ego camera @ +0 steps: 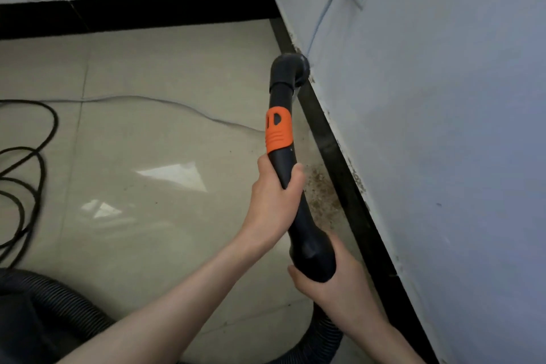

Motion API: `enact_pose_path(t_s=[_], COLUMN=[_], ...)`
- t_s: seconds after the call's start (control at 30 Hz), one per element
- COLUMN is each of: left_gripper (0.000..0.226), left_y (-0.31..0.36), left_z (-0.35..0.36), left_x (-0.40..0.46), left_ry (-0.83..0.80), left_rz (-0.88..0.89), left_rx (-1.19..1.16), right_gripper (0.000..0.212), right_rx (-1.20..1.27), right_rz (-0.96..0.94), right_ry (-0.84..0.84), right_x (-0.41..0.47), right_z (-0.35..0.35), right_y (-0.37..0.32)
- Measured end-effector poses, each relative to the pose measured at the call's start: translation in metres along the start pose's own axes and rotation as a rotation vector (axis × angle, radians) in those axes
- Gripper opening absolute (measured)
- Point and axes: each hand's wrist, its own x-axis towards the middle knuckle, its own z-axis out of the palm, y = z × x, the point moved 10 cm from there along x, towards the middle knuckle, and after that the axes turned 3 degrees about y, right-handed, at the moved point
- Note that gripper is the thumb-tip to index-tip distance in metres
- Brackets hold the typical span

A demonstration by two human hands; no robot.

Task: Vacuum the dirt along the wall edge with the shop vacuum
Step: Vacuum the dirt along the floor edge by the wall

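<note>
You held the wand (pixel 280 139) in both hands. Your left hand (pixel 273 201) had its grip wrapped round the black tube just below the orange collar (pixel 278 130), thumb on the side toward the wall. Your right hand (pixel 334 281) had its grip closed round the wider cuff at the wand's lower end, where the ribbed hose (pixel 326 331) joined it. The nozzle (pixel 297 71) was at the black baseboard (pixel 331 139) of the right wall (pixel 443 127), near the corner. The dirt (pixel 320 189), a brown speckled patch, lay on the floor (pixel 147 142) against that baseboard, beside your left hand. A black cord (pixel 32 162) looped on the floor at far left.
</note>
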Motion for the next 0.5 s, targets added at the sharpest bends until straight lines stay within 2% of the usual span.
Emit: enact_pose_path(t_s=[0.3,0.5], left_gripper=[0.018,0.036], left_y=[0.014,-0.011], left_z=[0.047,0.047], left_x=[-0.034,0.022], left_ry=[-0.116,-0.063], left_rz=[0.087,-0.067], left_rx=[0.058,0.064], right_gripper=[0.042,0.037], right_rx=[0.062,0.002], right_rz=[0.085,0.020], right_ry=[0.135,0.126], right_x=[-0.042,0.003], right_z=[-0.024,-0.016], right_y=[0.033,0.015])
